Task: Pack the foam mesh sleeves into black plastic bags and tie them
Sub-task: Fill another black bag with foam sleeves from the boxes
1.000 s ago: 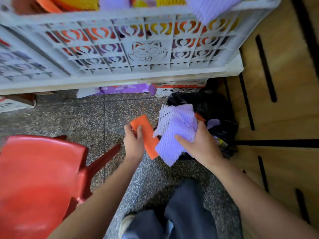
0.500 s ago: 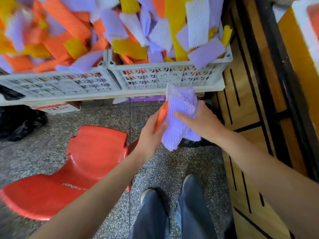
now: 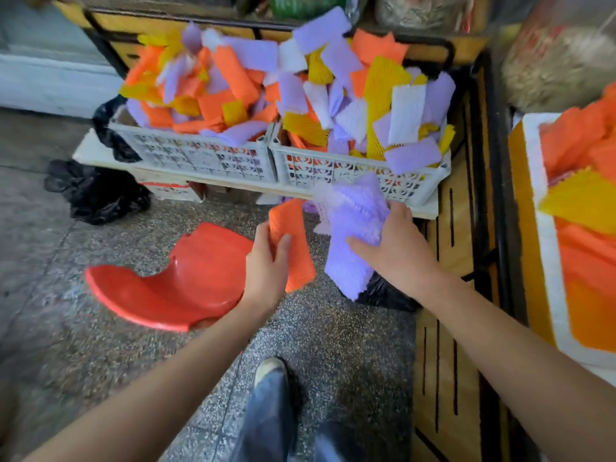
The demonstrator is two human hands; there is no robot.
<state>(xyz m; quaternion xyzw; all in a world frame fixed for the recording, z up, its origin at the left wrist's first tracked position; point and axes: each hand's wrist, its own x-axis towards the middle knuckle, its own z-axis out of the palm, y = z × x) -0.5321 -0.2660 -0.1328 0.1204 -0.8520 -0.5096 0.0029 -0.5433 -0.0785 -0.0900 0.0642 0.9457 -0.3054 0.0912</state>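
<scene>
Both bare forearms are stretched from the bottom corners toward the centre of the frame, the left from the lower left, the right from the lower right. The left hand (image 3: pixel 266 266) is seen from the back, just left of centre; an orange foam mesh sleeve (image 3: pixel 295 225) is gripped at its left edge, with the thumb laid on its face. Just right of centre, the right hand (image 3: pixel 396 256) is closed round a bunch of purple foam mesh sleeves (image 3: pixel 353 218), the thumb pressed across their front. The hands are held near each other, not touching.

Head-worn wide view (single camera), looking forward and down, hands (image 3: pixel 333 258) close
</scene>
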